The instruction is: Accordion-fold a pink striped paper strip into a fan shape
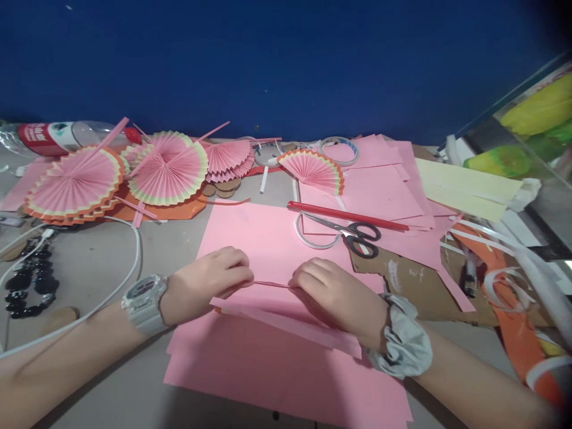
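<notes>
A large pink paper sheet [268, 238] lies on the grey table in front of me. My left hand [210, 283] and my right hand [330, 292] both pinch a folded edge of a pink paper strip [286, 319] that lies across the sheet, fingers curled and pressed on the crease between them. A grey watch sits on my left wrist, a grey scrunchie on my right. Black-handled scissors [353, 232] and a red pencil [346, 215] lie just beyond my right hand.
Several pink pleated paper fans [165, 167] are spread at the back left, with a plastic bottle [58, 136] behind. Tape rolls [339, 149], pink sheets [379, 179], a cardboard piece [415, 283] and paper scraps crowd the right. A white cable [134, 250] and black beads [27, 286] lie left.
</notes>
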Available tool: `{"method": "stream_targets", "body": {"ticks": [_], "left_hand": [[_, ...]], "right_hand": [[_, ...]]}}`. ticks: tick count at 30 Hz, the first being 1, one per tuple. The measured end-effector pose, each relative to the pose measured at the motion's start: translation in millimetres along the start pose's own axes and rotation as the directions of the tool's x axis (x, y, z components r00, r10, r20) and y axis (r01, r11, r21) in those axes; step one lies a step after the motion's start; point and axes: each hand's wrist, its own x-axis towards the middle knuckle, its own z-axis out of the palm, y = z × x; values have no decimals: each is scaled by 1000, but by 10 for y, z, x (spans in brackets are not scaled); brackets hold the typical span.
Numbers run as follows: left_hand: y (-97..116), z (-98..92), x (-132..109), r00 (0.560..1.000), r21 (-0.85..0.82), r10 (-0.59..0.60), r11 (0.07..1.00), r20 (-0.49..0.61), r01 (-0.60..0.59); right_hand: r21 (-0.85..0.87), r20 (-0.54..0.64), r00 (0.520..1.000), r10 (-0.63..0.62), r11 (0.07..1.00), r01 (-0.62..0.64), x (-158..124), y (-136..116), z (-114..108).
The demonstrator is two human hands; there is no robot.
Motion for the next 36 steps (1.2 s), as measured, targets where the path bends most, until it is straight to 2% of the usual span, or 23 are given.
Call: {"method": "stream_targets", "body": {"ticks": [3, 6, 12, 16, 19, 28, 33, 36], "left_hand": [[-60, -7, -121, 999, 45, -18, 999, -50, 20], [-82, -8, -208, 997, 124, 9, 992, -79, 1], [-10, -36, -305, 988, 246, 100, 967, -115, -69], [1, 12, -389, 980, 312, 122, 948, -160, -67], [6, 57, -456, 978, 334, 116, 941, -171, -53], [115, 99, -608, 989, 464, 59, 886, -132, 9], [108, 118, -653, 985, 444, 111, 895, -134, -40], [97, 126, -645, 985, 406, 79, 914, -153, -11]], "right_hand": [[82, 18, 1000, -6, 997, 4, -108, 14, -83], [125, -19, 999, -30, 992, 32, -211, 18, -133], [-63, -97, 995, -35, 998, 29, -373, -29, -157], [-243, -135, 987, -84, 969, 49, -422, -89, -184], [-310, -136, 986, -101, 949, 54, -449, -128, -191], [-375, -93, 987, -134, 922, 90, -575, -188, -147], [-340, -73, 988, -138, 934, 105, -610, -207, -134], [-287, -101, 991, -93, 956, 61, -644, -207, -120]]}}
